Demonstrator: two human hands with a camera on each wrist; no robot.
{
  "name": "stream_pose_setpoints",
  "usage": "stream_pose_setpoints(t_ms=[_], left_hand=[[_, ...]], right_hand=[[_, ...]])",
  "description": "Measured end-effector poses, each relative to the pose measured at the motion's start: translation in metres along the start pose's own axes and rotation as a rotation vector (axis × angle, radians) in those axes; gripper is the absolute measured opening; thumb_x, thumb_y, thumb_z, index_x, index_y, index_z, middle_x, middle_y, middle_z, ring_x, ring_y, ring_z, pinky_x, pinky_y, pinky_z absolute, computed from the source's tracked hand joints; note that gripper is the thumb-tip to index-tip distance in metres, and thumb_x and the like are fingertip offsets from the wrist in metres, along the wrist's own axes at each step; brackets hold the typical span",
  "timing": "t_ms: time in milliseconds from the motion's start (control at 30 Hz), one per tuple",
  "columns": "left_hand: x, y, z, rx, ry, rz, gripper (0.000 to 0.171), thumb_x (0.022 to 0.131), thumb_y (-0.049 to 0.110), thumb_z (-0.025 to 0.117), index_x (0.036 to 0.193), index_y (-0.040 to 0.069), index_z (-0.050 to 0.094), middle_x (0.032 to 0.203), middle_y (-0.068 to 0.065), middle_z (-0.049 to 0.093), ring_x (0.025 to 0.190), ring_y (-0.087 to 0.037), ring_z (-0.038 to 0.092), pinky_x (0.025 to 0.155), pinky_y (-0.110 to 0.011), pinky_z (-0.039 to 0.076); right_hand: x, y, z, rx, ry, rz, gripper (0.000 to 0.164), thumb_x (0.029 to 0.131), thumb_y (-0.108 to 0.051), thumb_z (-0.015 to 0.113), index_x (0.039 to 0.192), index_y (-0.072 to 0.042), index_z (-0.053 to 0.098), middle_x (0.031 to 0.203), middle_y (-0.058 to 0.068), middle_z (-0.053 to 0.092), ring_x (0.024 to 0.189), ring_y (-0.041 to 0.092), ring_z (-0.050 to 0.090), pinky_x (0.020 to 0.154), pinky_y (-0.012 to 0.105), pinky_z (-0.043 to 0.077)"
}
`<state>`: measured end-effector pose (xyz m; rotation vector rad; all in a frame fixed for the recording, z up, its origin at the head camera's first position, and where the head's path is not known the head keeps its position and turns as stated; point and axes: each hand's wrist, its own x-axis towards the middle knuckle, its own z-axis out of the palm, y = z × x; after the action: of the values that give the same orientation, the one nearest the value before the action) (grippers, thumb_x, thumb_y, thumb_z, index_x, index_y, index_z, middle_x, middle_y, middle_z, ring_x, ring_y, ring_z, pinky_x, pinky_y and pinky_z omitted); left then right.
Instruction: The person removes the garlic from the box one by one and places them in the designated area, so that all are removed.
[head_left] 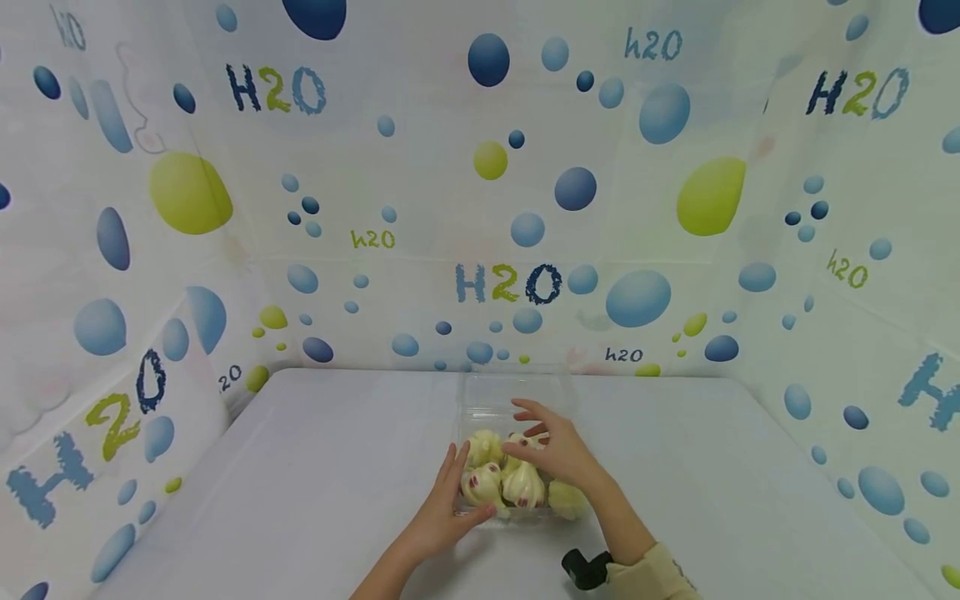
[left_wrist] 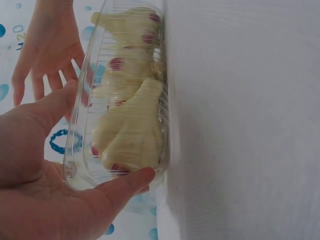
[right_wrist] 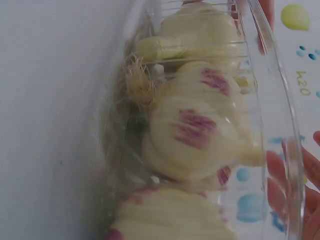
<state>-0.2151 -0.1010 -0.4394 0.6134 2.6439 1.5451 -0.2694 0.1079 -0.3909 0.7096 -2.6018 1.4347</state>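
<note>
A clear plastic container (head_left: 514,513) holds several pale garlic bulbs (head_left: 523,486) with purple patches; its hinged lid (head_left: 513,390) stands raised at the back. My left hand (head_left: 446,510) touches the container's left side and near left corner, its fingers straight and thumb stretched along the front. In the left wrist view, fingertips press low against the ribbed wall. Over the bulbs, my right hand (head_left: 558,450) is spread, with the fingers apart and nothing in them. The right wrist view has garlic bulbs (right_wrist: 192,130) close behind the wall, a tuft of roots (right_wrist: 139,85) beside them.
A white table (head_left: 330,467) lies beneath the container. Behind and to both sides hangs a white curtain (head_left: 420,183) printed with blue and green drops and lettering. A black wrist camera mount (head_left: 585,569) sits by the right sleeve (head_left: 651,575).
</note>
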Motion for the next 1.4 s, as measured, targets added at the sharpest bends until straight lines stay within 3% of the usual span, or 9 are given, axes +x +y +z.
stream_pose_setpoints(t_ms=[400,733,967,1200,1400], left_hand=[[0.001,-0.003,-0.002,0.015,0.005,0.009,0.089,0.085,0.033,0.065,0.147,0.007,0.008,0.146,-0.031,-0.004,0.129,-0.054,0.011,0.089,-0.065,0.034],[0.001,-0.001,-0.004,0.018,0.0,0.003,0.089,0.085,0.032,0.065,0.147,0.005,0.008,0.147,-0.03,-0.004,0.129,-0.053,0.01,0.091,-0.066,0.03],[0.001,0.002,-0.006,0.011,0.002,0.021,0.089,0.084,0.029,0.067,0.146,0.004,0.008,0.146,-0.032,-0.002,0.128,-0.054,0.013,0.089,-0.065,0.033],[0.001,0.002,-0.006,-0.003,-0.008,0.028,0.089,0.084,0.028,0.067,0.146,0.003,0.008,0.146,-0.033,-0.003,0.128,-0.055,0.013,0.085,-0.061,0.04],[0.001,0.002,-0.007,-0.003,-0.013,0.014,0.089,0.085,0.029,0.066,0.147,0.005,0.007,0.146,-0.032,-0.003,0.128,-0.054,0.012,0.088,-0.064,0.035]], right_hand=[[0.012,-0.003,0.016,-0.015,-0.024,-0.042,0.065,0.077,-0.039,0.072,0.133,-0.017,0.046,0.121,0.012,0.057,0.098,0.032,0.058,0.08,0.046,0.05],[0.027,0.007,0.025,-0.121,-0.043,-0.02,0.068,0.073,-0.045,0.073,0.131,-0.019,0.048,0.122,0.009,0.057,0.101,0.031,0.057,0.074,0.037,0.051],[0.037,0.011,0.029,-0.147,-0.075,-0.068,0.065,0.073,-0.04,0.075,0.129,-0.016,0.051,0.118,0.008,0.059,0.099,0.032,0.058,0.076,0.039,0.05],[0.041,0.011,0.032,-0.173,-0.11,-0.052,0.065,0.071,-0.035,0.078,0.127,-0.013,0.053,0.119,0.009,0.058,0.1,0.032,0.057,0.077,0.04,0.05],[0.047,0.017,0.038,-0.227,-0.114,-0.057,0.066,0.071,-0.039,0.077,0.125,-0.009,0.054,0.119,0.011,0.059,0.101,0.031,0.057,0.078,0.041,0.049]])
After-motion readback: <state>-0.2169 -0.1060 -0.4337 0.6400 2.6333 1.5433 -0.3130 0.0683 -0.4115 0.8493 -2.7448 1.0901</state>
